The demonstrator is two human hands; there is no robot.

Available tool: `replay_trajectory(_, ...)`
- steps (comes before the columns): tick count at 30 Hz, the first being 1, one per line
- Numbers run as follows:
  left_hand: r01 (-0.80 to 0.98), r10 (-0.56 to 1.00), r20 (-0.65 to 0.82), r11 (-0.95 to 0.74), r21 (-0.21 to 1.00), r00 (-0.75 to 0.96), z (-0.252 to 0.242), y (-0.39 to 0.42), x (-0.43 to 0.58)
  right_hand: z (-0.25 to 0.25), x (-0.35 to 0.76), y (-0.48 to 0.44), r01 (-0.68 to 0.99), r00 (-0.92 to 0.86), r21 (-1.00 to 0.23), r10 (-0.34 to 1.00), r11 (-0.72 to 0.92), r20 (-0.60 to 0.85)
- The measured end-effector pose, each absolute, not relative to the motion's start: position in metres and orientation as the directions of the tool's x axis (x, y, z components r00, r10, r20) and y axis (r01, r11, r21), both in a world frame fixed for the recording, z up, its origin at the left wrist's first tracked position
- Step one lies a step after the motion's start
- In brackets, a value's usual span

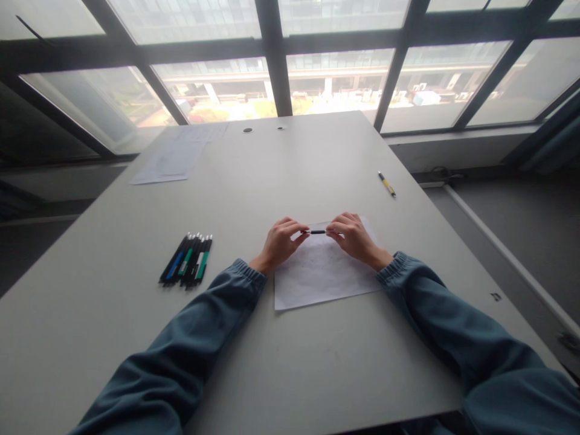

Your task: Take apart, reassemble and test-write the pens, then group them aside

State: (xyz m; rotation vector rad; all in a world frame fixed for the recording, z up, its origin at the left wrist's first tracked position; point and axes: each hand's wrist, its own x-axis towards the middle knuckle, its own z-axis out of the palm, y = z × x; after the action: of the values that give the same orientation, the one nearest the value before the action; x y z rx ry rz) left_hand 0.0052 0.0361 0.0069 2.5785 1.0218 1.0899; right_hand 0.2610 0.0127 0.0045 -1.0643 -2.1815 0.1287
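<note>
both hands are clamped on 1 pen [318, 232], each at an end: the left hand [281, 243] pinches it between thumb and fingers, and the right hand [354, 237] does the same, with the dark middle of the pen showing between them. the pen lies level above the far part of a white sheet of paper [324, 278], which sits on the desk [326, 362] between its middle and its near edge. whether the pen touches the sheet, i cannot tell.

a bunch of black pens [186, 260], some with green or blue parts, lies to the left of the left hand, pale ends toward the far edge. 1 yellow and black pen [386, 184] lies alone near the right edge. more papers [170, 157] lie by the far left corner, and 2 round holes [247, 130] sit near the far edge, before the windows [339, 78].
</note>
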Motion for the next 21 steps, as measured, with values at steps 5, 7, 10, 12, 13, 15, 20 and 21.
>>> replay_trajectory(5, 0.517, 0.702, 0.560, -0.708, 0.481, 0.440, 0.0056, 0.0362, 0.0056, 0.0041, 0.2601, 0.0129, 0.653, -0.411, -0.380, 0.728, 0.655, 0.548)
replay_trajectory(7, 0.506, 0.703, 0.566, -0.708, 0.494, 0.431, 0.0055, 0.0362, 0.0059, 0.0046, 0.2599, 0.0126, 0.650, -0.408, -0.383, 0.727, 0.656, 0.553)
replay_trajectory(10, 0.489, 0.693, 0.579, -0.717, 0.497, 0.429, 0.0059, 0.0360, 0.0062, 0.0062, 0.2596, 0.0117, 0.644, -0.404, -0.384, 0.720, 0.662, 0.564)
replay_trajectory(12, 0.479, 0.685, 0.584, -0.725, 0.494, 0.435, 0.0066, 0.0356, 0.0064, 0.0071, 0.2595, 0.0111, 0.637, -0.405, -0.385, 0.714, 0.668, 0.570)
replay_trajectory(13, 0.475, 0.682, 0.586, -0.728, 0.494, 0.436, 0.0071, 0.0353, 0.0064, 0.0073, 0.2595, 0.0110, 0.633, -0.406, -0.385, 0.711, 0.672, 0.574)
replay_trajectory(15, 0.467, 0.679, 0.593, -0.732, 0.496, 0.433, 0.0083, 0.0347, 0.0067, 0.0074, 0.2596, 0.0108, 0.629, -0.405, -0.384, 0.706, 0.676, 0.581)
replay_trajectory(20, 0.450, 0.675, 0.613, -0.735, 0.507, 0.410, 0.0109, 0.0331, 0.0077, 0.0067, 0.2594, 0.0107, 0.612, -0.410, -0.382, 0.691, 0.692, 0.596)
replay_trajectory(21, 0.447, 0.675, 0.616, -0.735, 0.510, 0.406, 0.0110, 0.0330, 0.0078, 0.0069, 0.2593, 0.0104, 0.610, -0.411, -0.382, 0.689, 0.694, 0.597)
